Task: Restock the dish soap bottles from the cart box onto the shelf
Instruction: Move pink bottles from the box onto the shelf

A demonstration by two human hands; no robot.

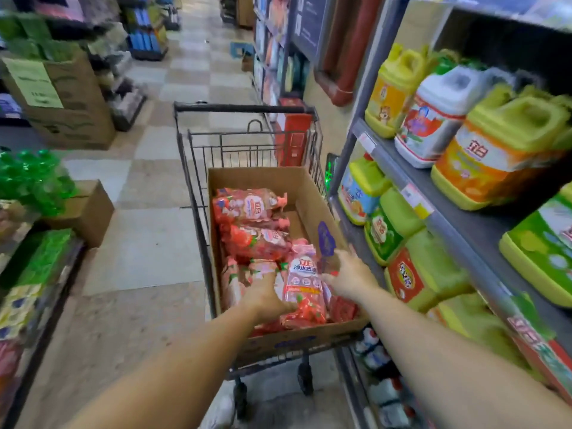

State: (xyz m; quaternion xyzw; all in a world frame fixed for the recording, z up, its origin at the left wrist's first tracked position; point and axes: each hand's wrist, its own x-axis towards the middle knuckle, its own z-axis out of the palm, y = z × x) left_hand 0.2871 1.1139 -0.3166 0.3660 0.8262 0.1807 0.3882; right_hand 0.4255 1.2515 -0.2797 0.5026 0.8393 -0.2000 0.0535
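A brown cardboard box (305,190) sits in a black wire cart (244,108) and holds several pink-red dish soap bottles (247,207) lying on their sides. One bottle (305,289) stands up at the near end of the box. My left hand (266,297) grips that bottle from its left side. My right hand (349,274) reaches in on the bottle's right, fingers spread and touching it near the box wall. The shelf (399,178) stands to the right of the cart.
The shelf tiers carry large yellow-green and white detergent jugs (501,150). Cardboard boxes (77,103) and green bottles (34,181) line the left side of the aisle. A tiled floor stretches ahead past the cart.
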